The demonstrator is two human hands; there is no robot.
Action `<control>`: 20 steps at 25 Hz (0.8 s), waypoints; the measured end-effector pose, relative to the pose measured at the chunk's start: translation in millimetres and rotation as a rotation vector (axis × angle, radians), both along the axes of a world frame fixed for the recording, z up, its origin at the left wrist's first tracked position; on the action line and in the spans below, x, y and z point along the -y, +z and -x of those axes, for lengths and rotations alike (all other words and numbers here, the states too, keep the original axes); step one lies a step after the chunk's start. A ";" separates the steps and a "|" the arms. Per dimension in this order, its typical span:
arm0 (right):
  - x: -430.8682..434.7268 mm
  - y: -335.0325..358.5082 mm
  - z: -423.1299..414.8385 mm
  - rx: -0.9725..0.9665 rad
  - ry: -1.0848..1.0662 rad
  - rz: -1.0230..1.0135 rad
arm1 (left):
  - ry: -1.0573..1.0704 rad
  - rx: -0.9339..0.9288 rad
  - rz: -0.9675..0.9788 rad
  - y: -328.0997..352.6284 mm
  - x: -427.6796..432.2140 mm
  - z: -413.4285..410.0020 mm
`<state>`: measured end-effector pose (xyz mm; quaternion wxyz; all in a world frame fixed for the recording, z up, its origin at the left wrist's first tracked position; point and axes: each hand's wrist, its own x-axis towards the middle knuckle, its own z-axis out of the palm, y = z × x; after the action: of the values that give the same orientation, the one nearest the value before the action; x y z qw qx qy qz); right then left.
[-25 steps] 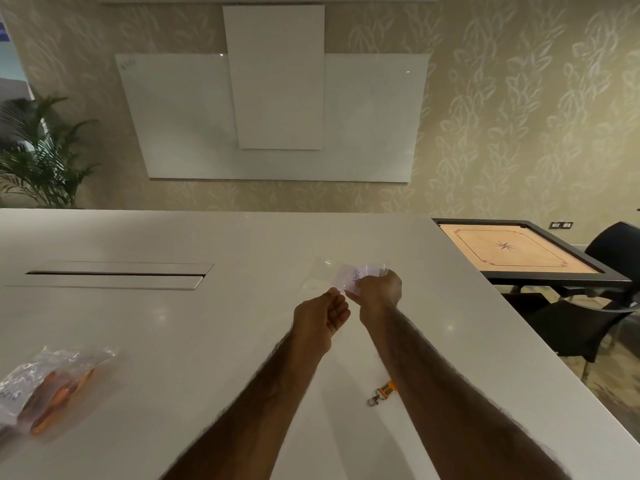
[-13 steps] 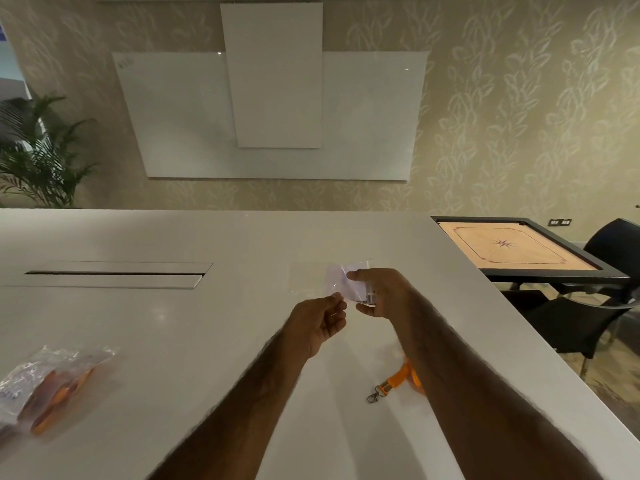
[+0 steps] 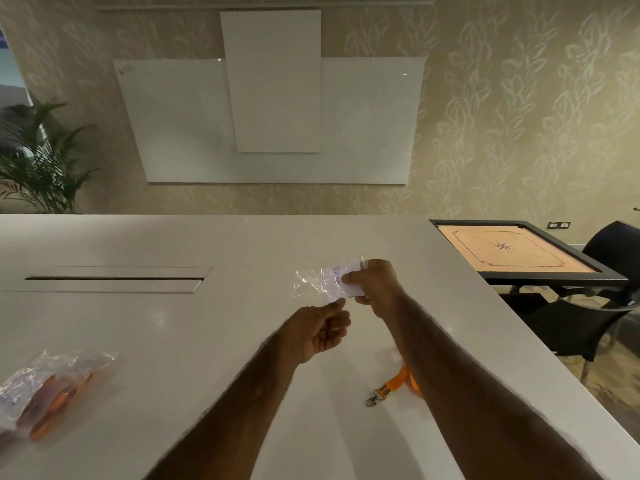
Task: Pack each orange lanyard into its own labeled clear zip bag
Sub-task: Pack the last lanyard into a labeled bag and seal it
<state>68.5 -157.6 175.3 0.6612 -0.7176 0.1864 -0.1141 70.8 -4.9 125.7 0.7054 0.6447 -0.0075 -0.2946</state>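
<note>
You seem to be opening the labeled clear zip bag [image 3: 317, 280]: right hand [image 3: 374, 282] pinches its label end, left hand [image 3: 318, 332] its near edge. Next, spread the mouth, then fetch the orange lanyard [image 3: 398, 381] lying on the table [image 3: 207, 341] under your right forearm.

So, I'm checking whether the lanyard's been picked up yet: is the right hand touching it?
Apart. The head view shows the right hand pinching the clear bag, while the lanyard lies on the table nearer the person.
</note>
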 end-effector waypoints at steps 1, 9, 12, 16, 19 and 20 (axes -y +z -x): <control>1.9 0.9 0.4 0.006 -0.020 -0.011 | -0.009 0.159 -0.214 1.9 -1.0 -2.9; 0.7 18.1 9.4 -0.020 0.308 0.182 | -0.088 1.327 -0.974 11.0 -4.9 -33.0; -1.2 25.2 10.7 -0.047 0.350 0.107 | -0.011 1.289 -0.954 0.2 -7.0 -38.8; 2.0 31.8 9.1 -0.084 0.301 0.104 | -0.011 1.249 -0.930 -4.5 -11.7 -43.4; -11.6 31.5 8.6 -0.182 0.282 0.105 | -0.006 1.273 -0.822 -3.2 -4.3 -37.7; -18.5 30.8 7.8 -0.222 0.279 0.098 | 0.014 1.280 -0.793 -2.7 -1.8 -35.6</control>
<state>60.7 -139.1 206.1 0.6103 -0.7760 0.1514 0.0497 106.4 -3.0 123.0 0.2802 0.8956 -0.3055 0.1616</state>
